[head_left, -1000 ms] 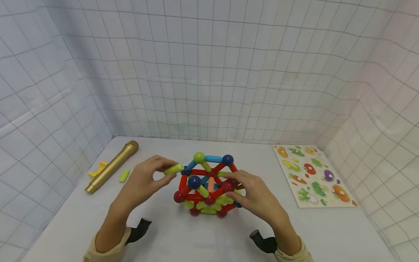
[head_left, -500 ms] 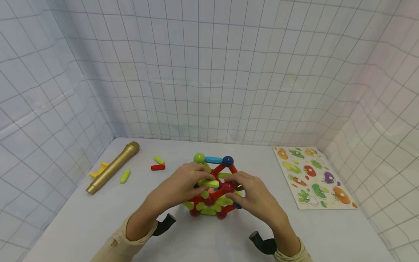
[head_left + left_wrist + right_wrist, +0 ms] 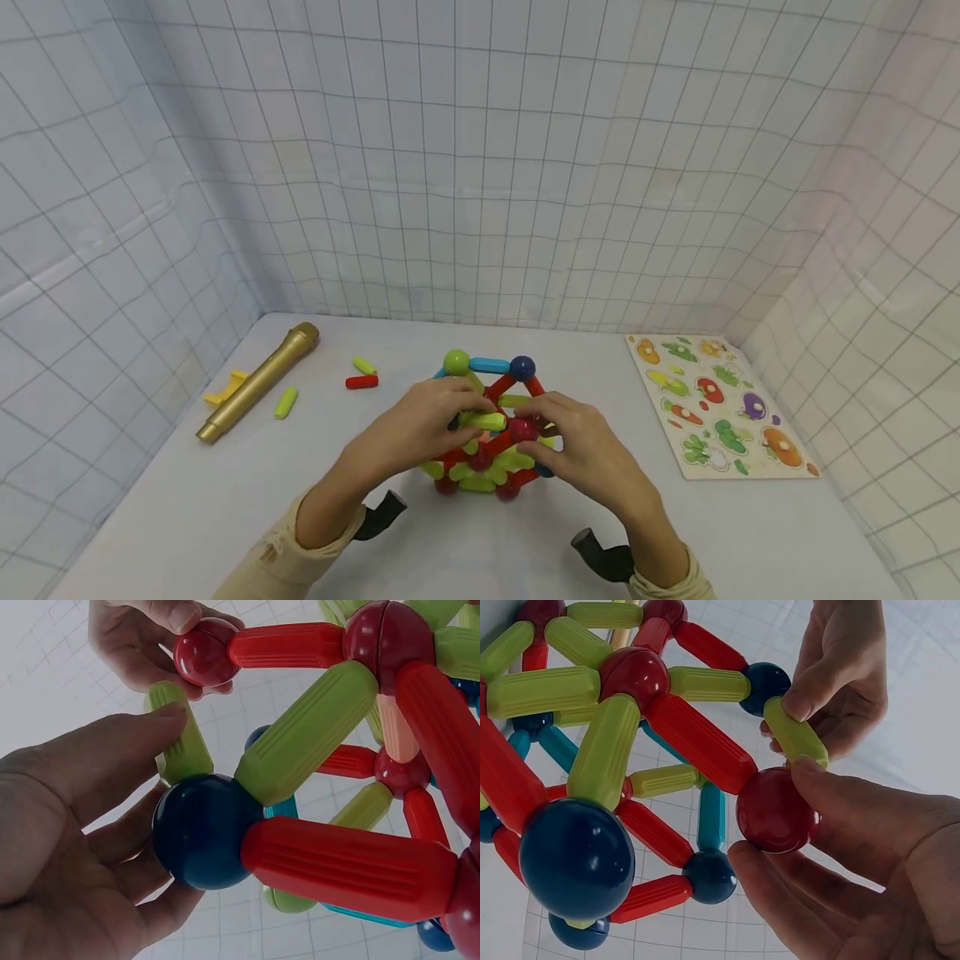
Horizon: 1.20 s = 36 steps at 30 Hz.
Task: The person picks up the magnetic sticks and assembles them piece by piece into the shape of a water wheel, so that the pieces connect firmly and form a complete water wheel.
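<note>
A ball-and-stick toy structure (image 3: 480,458) of red, yellow-green and blue sticks joined by balls stands mid-table. My left hand (image 3: 423,417) reaches over its left side and pinches a yellow-green building stick (image 3: 181,739). One end of that stick meets a dark blue ball (image 3: 206,831), with my left fingers curled around behind the ball. The other end lies right by a red ball (image 3: 778,810). My right hand (image 3: 588,450) holds this red ball between thumb and fingers at the structure's right side. A red stick (image 3: 701,742) joins the ball to the rest.
Loose on the table to the left are a red stick (image 3: 362,382) and two yellow-green sticks, one nearer (image 3: 286,402). Farther left lie a gold microphone (image 3: 258,383) and a yellow piece (image 3: 227,388). A vegetable puzzle board (image 3: 720,408) lies at the right.
My left hand has carried the yellow-green stick from left of the structure rightward to between the blue and red balls. Its old place uncovers two loose sticks. My right hand stays on the red ball.
</note>
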### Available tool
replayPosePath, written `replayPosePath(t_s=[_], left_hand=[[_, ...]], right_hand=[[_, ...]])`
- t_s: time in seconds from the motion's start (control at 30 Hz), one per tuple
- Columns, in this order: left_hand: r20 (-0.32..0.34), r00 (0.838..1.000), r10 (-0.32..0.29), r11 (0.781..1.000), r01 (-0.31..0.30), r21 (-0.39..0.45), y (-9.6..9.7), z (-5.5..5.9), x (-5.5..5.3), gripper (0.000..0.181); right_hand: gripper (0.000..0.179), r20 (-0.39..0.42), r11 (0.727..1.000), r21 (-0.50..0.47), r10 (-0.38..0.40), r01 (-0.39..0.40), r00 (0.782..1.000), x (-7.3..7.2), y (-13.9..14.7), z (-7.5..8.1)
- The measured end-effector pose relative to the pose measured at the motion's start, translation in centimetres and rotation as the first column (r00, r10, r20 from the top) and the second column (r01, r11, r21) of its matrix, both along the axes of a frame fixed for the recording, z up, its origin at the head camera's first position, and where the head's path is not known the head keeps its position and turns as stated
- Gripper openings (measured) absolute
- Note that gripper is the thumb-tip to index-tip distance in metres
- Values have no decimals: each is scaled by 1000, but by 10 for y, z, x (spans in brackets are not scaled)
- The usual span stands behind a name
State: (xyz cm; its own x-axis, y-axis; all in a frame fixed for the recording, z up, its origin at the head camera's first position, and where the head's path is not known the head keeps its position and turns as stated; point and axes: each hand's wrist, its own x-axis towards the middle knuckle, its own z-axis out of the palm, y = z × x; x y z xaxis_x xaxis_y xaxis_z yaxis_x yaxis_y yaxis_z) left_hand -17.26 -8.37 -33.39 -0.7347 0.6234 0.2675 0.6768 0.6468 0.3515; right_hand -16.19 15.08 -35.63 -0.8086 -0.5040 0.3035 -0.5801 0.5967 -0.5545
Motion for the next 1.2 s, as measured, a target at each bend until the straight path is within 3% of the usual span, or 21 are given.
replayPosePath(t_s=[0.2,0.4,0.93,1.07,1.2], left_hand=[[-14,1000,4,999,-4,-39,3,-1,-2,23],[18,1000,19,997,-18,-69,5,-2,-2,24],[50,998,32,999,-30,-40,5,-4,-3,24],[63,997,40,999,-38,-38,5,-5,-3,23],[86,995,49,998,-46,-41,5,-6,-4,23]], right_hand=[[39,17,1000,8,-14,13,1000,1,0,1],[38,19,1000,18,-24,24,1000,2,-1,1],[46,-44,1000,7,-3,4,999,3,-3,1],[51,6,996,45,-76,76,997,2,5,-5],[41,99,977,138,-174,160,980,1,18,-22]])
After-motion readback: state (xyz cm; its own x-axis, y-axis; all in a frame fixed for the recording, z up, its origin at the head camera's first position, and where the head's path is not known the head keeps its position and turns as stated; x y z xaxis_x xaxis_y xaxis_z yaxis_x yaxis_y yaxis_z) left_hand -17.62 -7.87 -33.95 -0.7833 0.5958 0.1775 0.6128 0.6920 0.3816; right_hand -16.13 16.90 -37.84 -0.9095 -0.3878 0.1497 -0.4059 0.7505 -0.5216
